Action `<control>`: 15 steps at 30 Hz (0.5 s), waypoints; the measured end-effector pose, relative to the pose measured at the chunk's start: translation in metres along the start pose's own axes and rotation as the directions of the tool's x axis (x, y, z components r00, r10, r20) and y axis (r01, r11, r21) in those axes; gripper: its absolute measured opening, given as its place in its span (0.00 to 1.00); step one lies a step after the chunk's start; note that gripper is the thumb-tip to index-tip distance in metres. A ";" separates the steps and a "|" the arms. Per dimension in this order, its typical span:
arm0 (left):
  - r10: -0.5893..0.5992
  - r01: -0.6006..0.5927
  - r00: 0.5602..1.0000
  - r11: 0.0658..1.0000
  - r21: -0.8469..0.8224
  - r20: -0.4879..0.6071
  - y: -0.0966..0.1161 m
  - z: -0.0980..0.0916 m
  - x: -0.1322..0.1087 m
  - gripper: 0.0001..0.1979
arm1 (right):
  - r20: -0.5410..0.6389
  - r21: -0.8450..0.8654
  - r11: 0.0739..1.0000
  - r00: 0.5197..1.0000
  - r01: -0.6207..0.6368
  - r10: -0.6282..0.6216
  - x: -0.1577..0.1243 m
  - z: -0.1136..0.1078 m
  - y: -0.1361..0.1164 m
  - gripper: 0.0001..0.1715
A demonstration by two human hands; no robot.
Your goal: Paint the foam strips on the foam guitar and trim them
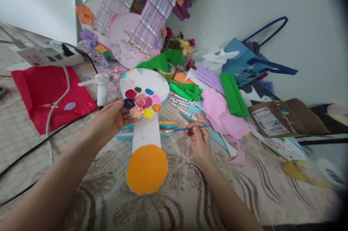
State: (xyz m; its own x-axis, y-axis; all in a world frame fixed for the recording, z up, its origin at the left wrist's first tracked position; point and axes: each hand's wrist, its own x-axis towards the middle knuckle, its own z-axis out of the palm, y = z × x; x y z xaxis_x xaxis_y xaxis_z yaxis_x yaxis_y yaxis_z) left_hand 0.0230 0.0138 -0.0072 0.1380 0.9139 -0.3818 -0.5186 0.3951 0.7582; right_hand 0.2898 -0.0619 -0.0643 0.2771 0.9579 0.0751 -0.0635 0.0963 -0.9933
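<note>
My left hand [110,120] is closed on the edge of a round paint palette [143,102] with wells of red, green, blue, pink, orange and yellow, held just above the table. My right hand [199,140] pinches a thin blue-handled paintbrush [185,129] that lies level, its tip pointing left toward the palette. Under both lies a white cut-out craft shape [145,135] with a round white top and an orange disc [147,168] at its near end.
A white glue gun [102,86] and cables [58,100] sit left beside red paper [46,93]. Pink paper [221,115], green paper [231,93], markers, a blue bag [246,62] and a cardboard envelope [274,118] crowd the right. Purple craft guitars [136,32] lean at the back.
</note>
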 end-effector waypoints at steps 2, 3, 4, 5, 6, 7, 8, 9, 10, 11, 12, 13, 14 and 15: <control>0.001 -0.001 1.000 1.000 0.000 0.001 -0.001 0.000 0.000 0.18 | -0.005 -0.002 1.000 1.000 0.007 -0.007 0.001 -0.001 -0.001 0.10; 0.002 -0.002 1.000 1.000 0.000 0.003 -0.001 0.000 0.000 0.18 | -0.007 -0.003 1.000 1.000 0.012 -0.012 0.001 -0.002 -0.001 0.10; 0.000 0.000 1.000 1.000 0.001 0.005 -0.001 0.000 0.000 0.18 | -0.009 -0.004 1.000 1.000 0.016 -0.016 0.001 -0.002 -0.001 0.10; 0.000 0.000 1.000 1.000 0.002 0.004 -0.001 0.000 0.000 0.19 | -0.010 -0.004 1.000 1.000 0.020 -0.020 0.001 -0.003 -0.001 0.10; -0.001 0.001 1.000 1.000 0.004 0.005 0.000 0.000 0.000 0.19 | -0.011 0.000 1.000 1.000 0.026 -0.026 0.001 -0.004 -0.001 0.10; -0.001 0.001 1.000 1.000 0.006 0.003 0.000 0.001 0.000 0.19 | -0.011 0.005 0.999 0.999 0.032 -0.032 0.001 -0.005 -0.001 0.10; 0.000 0.000 1.000 1.000 0.007 0.001 0.000 0.001 0.000 0.19 | -0.013 0.009 0.999 0.999 0.039 -0.039 0.002 -0.006 -0.001 0.10; 0.001 -0.001 1.000 1.000 0.008 0.001 0.000 0.001 0.000 0.19 | -0.017 0.009 0.999 0.999 0.047 -0.047 0.002 -0.007 -0.001 0.09; 0.001 -0.001 1.000 1.000 0.008 0.003 0.000 0.001 0.000 0.19 | -0.023 0.005 0.998 0.998 0.055 -0.055 0.002 -0.008 -0.001 0.09; 0.003 -0.003 1.000 1.000 0.008 0.005 0.000 0.001 0.000 0.19 | -0.030 -0.001 0.998 0.998 0.064 -0.064 0.002 -0.009 -0.002 0.09; 0.004 -0.004 1.000 1.000 0.008 0.008 0.000 0.001 0.001 0.18 | -0.039 -0.008 0.997 0.997 0.073 -0.073 0.002 -0.010 -0.002 0.09; 0.005 -0.005 1.000 1.000 0.008 0.009 0.000 0.000 0.001 0.18 | -0.046 -0.015 0.997 0.996 0.081 -0.082 0.003 -0.010 -0.003 0.09; 0.004 -0.005 1.000 1.000 0.009 0.008 0.000 0.000 0.001 0.18 | -0.051 -0.024 0.996 0.994 0.091 -0.092 0.003 -0.011 -0.004 0.09; 0.005 -0.005 1.000 1.000 0.011 0.008 0.000 -0.001 0.001 0.17 | -0.054 -0.036 0.994 0.993 0.101 -0.103 0.003 -0.012 -0.005 0.09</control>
State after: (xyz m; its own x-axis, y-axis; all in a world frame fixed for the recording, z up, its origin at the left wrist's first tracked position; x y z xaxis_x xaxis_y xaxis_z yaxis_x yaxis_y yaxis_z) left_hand 0.0227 0.0150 -0.0082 0.1421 0.9163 -0.3744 -0.5097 0.3919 0.7659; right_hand 0.3024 -0.0630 -0.0597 0.3333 0.9269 0.1724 -0.0008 0.1831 -0.9831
